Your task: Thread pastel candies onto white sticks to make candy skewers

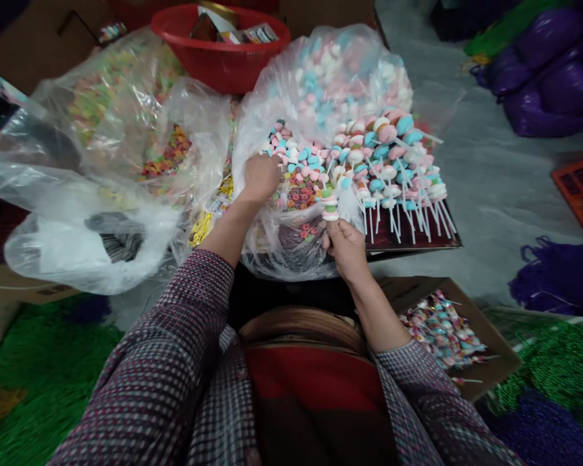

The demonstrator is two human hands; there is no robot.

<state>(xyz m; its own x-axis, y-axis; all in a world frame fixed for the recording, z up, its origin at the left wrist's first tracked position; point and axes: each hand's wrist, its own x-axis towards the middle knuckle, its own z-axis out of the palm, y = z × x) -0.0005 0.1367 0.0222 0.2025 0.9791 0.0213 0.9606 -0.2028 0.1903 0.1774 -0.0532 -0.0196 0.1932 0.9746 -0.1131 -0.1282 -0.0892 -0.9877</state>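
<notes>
My left hand (263, 176) reaches into the clear plastic bag's pile of pink, blue and white candies (305, 157). Its fingers are curled in at the pile's edge, and what they pinch, if anything, is hidden. My right hand (348, 249) is closed on the lower end of a candy skewer (330, 206), with green, white and pink pieces stacked upright above the fingers. Between the hands, small ring-shaped candies (301, 197) lie in the bag. Right of them, finished-looking candy skewers (388, 168) are heaped with their white sticks pointing toward me.
A large bag of pastel candies (340, 77) stands behind, beside a red basin (223, 55) with packets. At left lies a clear bag of colourful gummy rings (168, 155). Below right is a cardboard box (498, 366) of wrapped candy sticks. Purple sacks (554, 77) sit on the floor.
</notes>
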